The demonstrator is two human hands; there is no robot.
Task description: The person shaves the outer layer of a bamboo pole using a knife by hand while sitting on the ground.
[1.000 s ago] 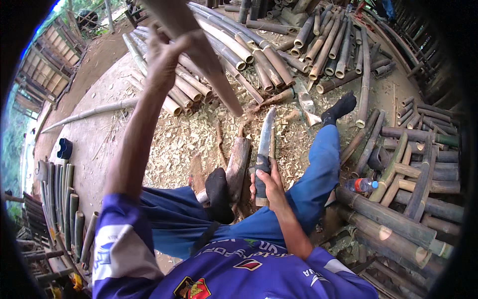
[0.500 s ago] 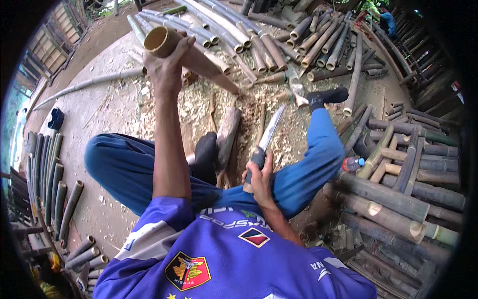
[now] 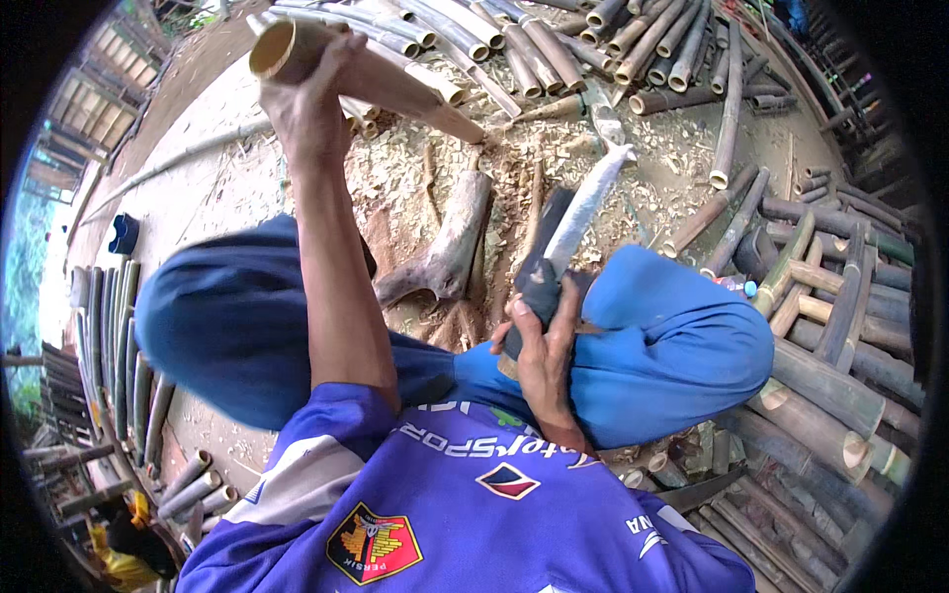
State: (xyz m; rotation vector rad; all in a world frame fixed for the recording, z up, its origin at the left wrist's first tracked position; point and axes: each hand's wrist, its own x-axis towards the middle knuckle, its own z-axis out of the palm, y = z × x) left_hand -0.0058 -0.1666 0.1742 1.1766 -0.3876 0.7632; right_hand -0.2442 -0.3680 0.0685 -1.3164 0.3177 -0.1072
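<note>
**A:** Head view. How many things are in the hands?

**B:** Two. The left hand (image 3: 311,109) has one bamboo tube (image 3: 366,74). Its fingers are wrapped tight around the open end, and the pointed end sticks out past the fingers, down toward the wood block (image 3: 445,247). The right hand (image 3: 544,351) has one big knife (image 3: 568,232). Its fingers are shut tight on the dark handle, and the blade points up and away from them.

**B:** There is one wood block on the ground, between the two blue knees.

**A:** Any holders with stuff inside?

**B:** The tube is hollow. I cannot tell if anything is in it. Far beyond the fingers lies a bamboo pile (image 3: 593,40), too many to count.

**A:** What changed?

**B:** The tube end sits more to the left of the picture now, and the knife is in about the same place.
</note>
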